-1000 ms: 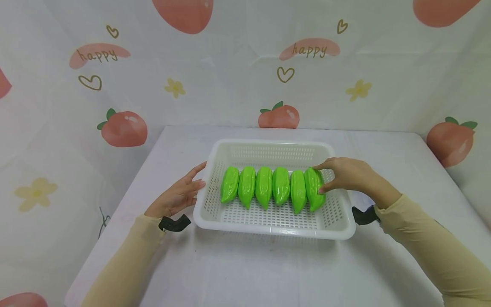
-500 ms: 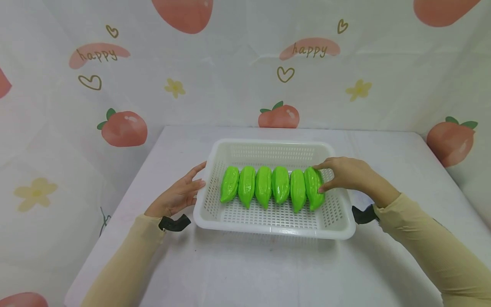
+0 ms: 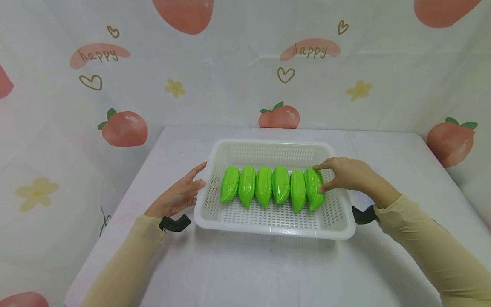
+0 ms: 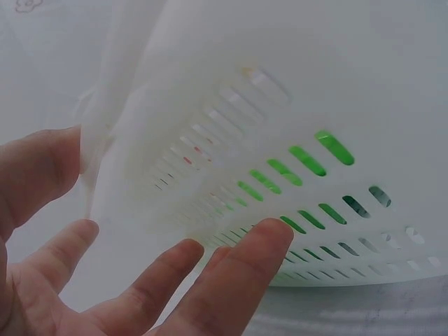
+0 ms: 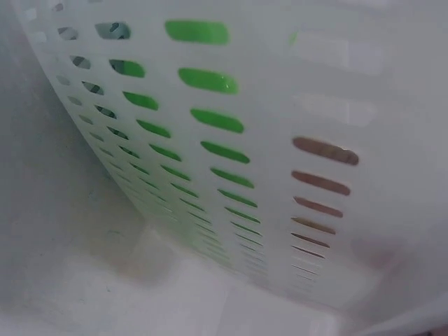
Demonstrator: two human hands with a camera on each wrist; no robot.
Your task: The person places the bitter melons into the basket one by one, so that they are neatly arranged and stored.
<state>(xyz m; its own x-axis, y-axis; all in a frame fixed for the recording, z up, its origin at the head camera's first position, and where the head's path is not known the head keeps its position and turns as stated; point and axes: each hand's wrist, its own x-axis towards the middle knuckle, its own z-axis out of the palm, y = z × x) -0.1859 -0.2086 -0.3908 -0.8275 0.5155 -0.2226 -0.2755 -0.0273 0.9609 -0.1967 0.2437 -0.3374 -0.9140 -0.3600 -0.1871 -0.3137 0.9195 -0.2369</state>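
Note:
Several glossy green star fruit (image 3: 263, 187) lie side by side in a row in a white plastic basket (image 3: 291, 231) with slotted walls. My right hand (image 3: 350, 175) reaches over the basket's right side. Its thumb and forefinger pinch the rightmost star fruit (image 3: 313, 181) at both ends, and that fruit still lies in the row. At the basket's left side, my left hand (image 3: 178, 194) rests its spread fingertips against the outer wall. In the left wrist view its fingers (image 4: 241, 273) are extended by the slots. The right wrist view shows the slotted wall (image 5: 273, 84), with green behind it.
The basket stands on a table with a white cloth (image 3: 245, 273). A white curtain (image 3: 230, 64) printed with peaches, hearts and flowers hangs behind and at the left. Dark straps (image 3: 174, 223) circle both wrists.

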